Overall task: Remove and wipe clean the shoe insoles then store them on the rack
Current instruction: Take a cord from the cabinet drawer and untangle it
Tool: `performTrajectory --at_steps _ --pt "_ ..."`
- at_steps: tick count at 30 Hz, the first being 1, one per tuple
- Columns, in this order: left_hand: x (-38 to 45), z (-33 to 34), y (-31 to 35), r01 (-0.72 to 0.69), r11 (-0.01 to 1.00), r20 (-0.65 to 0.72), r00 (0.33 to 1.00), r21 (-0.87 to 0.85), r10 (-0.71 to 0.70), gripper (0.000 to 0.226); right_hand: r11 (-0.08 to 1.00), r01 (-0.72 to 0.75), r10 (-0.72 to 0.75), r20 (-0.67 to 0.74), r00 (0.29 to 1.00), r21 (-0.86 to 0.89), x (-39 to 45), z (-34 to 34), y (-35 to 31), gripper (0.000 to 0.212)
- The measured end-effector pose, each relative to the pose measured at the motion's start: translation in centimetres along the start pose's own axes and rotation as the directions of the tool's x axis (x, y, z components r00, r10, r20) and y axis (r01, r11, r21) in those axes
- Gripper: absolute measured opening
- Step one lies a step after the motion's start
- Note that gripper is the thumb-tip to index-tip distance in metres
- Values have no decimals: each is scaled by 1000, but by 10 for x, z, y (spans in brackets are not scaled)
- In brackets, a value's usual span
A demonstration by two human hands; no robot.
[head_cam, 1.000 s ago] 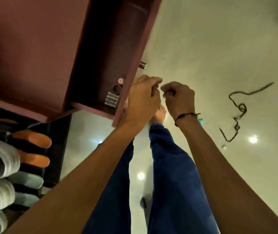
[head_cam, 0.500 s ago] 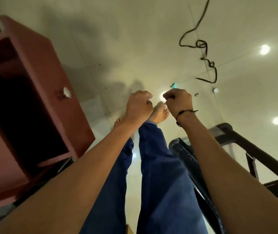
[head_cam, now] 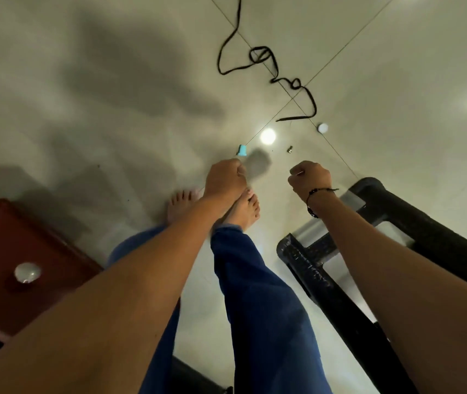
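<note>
No insoles, shoes or rack appear in the head view. Both my arms stretch forward over the pale floor. My left hand (head_cam: 226, 177) is curled into a fist above my bare feet (head_cam: 245, 207). My right hand (head_cam: 310, 177), with a dark cord bracelet on its wrist, is also a fist, about a hand's width to the right. Nothing shows plainly in either fist. A thin pale glint lies at the right hand's fingers, and I cannot tell what it is.
A red cabinet door with a round metal knob (head_cam: 27, 273) stands at lower left. A black frame (head_cam: 326, 282) is at lower right, under my right forearm. On the tiles lie a black lace (head_cam: 258, 58), a small blue piece (head_cam: 242, 150) and a tiny metal bit (head_cam: 289, 150).
The view swung right, away from the open cabinet and the shoe shelves. My hands, close together at the cabinet a second ago, have drawn apart, both still fists.
</note>
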State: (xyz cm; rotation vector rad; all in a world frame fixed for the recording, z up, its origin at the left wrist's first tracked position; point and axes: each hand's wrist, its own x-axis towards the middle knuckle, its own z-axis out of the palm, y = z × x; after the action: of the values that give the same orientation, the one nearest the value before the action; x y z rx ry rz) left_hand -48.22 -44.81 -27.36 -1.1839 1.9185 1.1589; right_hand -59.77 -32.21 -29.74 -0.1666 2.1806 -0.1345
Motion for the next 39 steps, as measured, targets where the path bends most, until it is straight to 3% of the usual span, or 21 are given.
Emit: performTrajectory --at_steps 4,7,10,16,23,25,27,31,34,36,39 --pt "76 21 -19 35 969 -22 999 246 -31 36 995 -73 76 -41 996 62 56 -3 17 28" --pt "110 37 -10 -87 944 125 991 317 49 36 989 -114 123 -98 988 92 99 -1 28 35" --pt "144 49 -18 -204 908 182 972 366 146 45 989 -122 134 -145 980 86 139 5 37 45" --pt "196 65 -44 -489 699 376 867 522 327 45 997 -58 71 -291 954 51 200 25 49 51" --pt "224 81 -51 -595 506 469 804 625 366 35 997 -75 62 -388 920 -19 235 42 58 29" --pt "224 85 -50 -592 539 451 806 599 384 34 998 -63 52 -372 927 -17 231 41 57 28" --pt "223 85 -52 -520 662 368 853 540 370 34 999 -25 40 -356 934 46 219 42 53 29" --pt "206 74 -36 -253 926 137 965 281 223 32 925 -68 172 -253 952 374 186 54 33 31" --pt "182 58 -20 -197 975 91 978 102 188 31 608 -161 256 0 967 777 151 59 6 9" --pt "164 46 -9 -190 982 82 979 19 188 31 397 -177 234 87 968 901 125 59 -15 15" --pt "139 26 7 -195 978 29 980 -70 197 32 307 -134 216 68 974 942 87 55 -43 19"
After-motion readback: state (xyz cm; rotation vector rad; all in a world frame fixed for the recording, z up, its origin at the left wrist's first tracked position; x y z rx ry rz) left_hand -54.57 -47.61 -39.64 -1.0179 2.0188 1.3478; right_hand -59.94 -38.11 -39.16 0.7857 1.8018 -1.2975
